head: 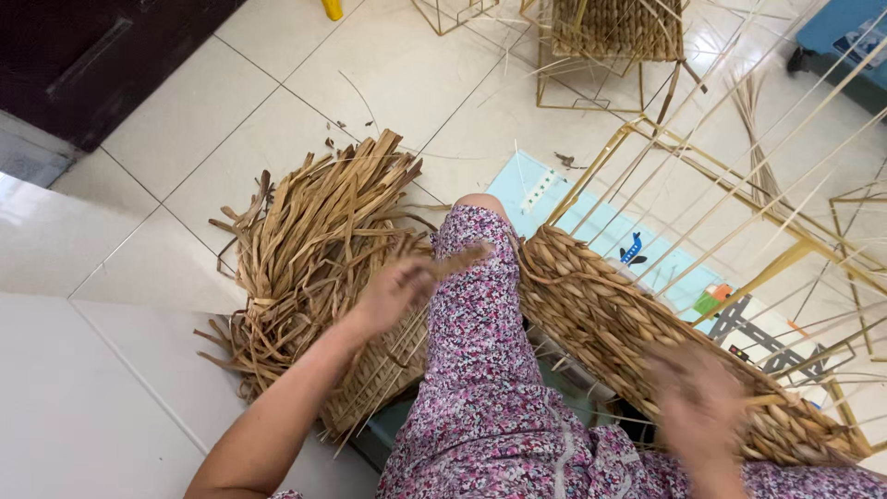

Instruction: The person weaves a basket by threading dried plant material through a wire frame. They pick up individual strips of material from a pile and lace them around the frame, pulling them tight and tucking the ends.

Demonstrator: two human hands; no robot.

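Observation:
My left hand (395, 291) is closed on a dried brown fibre strand (459, 261) that crosses my raised knee in floral trousers (480, 314). It hovers just right of a pile of dried brown strands (309, 249) on the floor. My right hand (699, 407) is blurred by motion and rests on the woven fibre band (610, 319) of a gold wire frame (679, 143); whether it grips anything cannot be made out. Thin pale stakes (776, 157) rise from the weave to the upper right.
A second gold frame with a woven fibre basket (614, 32) stands at the top. A light blue mat (601, 226) lies under the frame. More wire frames (859, 268) are at the right. Dark furniture (83, 55) fills the upper left. The floor is pale tile (185, 120).

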